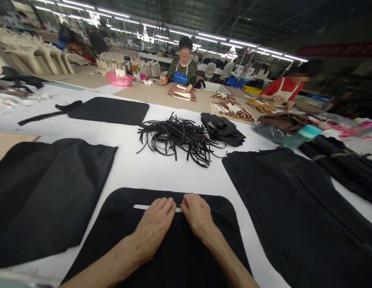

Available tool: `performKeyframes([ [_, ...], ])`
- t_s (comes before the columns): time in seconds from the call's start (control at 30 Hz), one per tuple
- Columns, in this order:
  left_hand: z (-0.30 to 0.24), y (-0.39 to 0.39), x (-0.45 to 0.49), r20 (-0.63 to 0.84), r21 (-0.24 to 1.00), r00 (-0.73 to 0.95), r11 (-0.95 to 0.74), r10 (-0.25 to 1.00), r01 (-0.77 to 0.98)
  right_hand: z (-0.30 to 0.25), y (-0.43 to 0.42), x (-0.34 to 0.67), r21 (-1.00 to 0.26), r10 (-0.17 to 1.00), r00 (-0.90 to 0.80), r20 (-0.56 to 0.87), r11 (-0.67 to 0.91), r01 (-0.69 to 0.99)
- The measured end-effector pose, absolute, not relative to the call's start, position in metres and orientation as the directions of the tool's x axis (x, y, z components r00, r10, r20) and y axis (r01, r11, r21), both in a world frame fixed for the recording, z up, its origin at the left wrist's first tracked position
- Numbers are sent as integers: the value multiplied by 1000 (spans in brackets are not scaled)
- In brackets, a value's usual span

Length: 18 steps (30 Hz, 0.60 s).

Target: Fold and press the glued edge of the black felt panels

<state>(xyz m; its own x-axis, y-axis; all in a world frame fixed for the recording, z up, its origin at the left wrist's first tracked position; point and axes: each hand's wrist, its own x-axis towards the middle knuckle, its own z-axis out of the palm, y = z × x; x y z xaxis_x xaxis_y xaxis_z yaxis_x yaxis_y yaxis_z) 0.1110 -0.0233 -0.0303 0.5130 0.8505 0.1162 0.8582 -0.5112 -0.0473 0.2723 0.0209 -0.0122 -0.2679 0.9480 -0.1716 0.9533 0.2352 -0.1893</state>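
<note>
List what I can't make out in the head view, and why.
All in the head view:
Flat, black, round-cornered panel: near end cut off by the bottom edge.
Its narrow slot, showing white: partly covered by the bare left hand.
Bare right hand: fingertips curled out of sight behind its knuckles.
Red background banner: any lettering too blurred.

L hand & R hand bare; f'arms bare too.

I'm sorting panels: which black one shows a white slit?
The central panel, under the left hand and right hand; the left panel, right panel and far panel show none.
</note>
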Motion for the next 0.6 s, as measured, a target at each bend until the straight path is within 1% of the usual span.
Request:
performKeyframes([
  [0.07,-43,-23,125,103,-25,579,-580,809,814,-14,20,275,-232,944,-291,-153,252,940],
  [0.1,-48,-23,129,98,-28,588,-588,803,808,-15,20,278,-276,939,-315,-137,269,923],
  [0.2,-54,-25,130,80,-31,579,-579,811,815,-19,20,295,-465,915,-399,-55,330,822],
  [0.27,-51,-26,127,62,-15,570,-571,819,821,-20,19,309,-539,915,-404,-10,335,772],
  [0.33,-49,-26,126,53,-11,572,-572,819,820,-20,19,324,-542,917,-399,1,336,770],
  [0.47,-51,-27,128,69,-49,567,-565,821,824,-20,16,341,-460,910,-415,9,372,806],
  [0.6,-52,-27,131,74,-102,579,-571,812,814,-19,16,342,-415,928,-372,-3,337,845],
])
